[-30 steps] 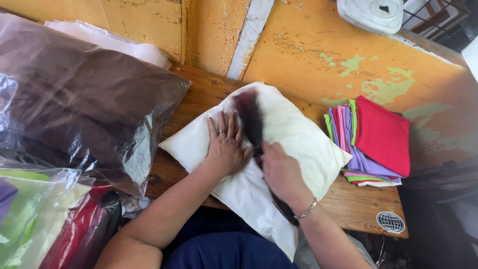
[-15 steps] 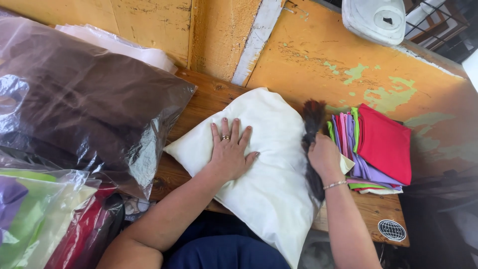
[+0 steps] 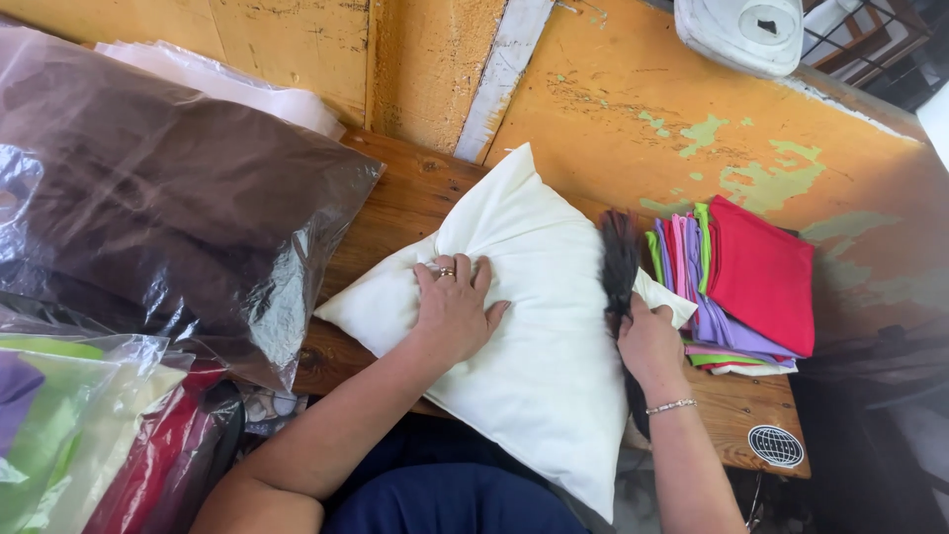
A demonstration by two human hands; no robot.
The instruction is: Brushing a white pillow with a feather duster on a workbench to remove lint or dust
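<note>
Now — left hand (image 3: 453, 309) flat on cream pillow (image 3: 534, 326) | right hand (image 3: 647, 341) gripping dark brush (image 3: 620, 259)

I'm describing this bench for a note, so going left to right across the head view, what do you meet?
Plastic bag → left hand pressing on the pillow → dark brush in the right hand → folded cloths.

A single head-worn camera looks steeply down from close above the brown wooden tabletop (image 3: 395, 213), facing the peeling yellow wall (image 3: 633, 109) on the far side. The wearer's forearms enter from the near edge, with the lap below.
</note>
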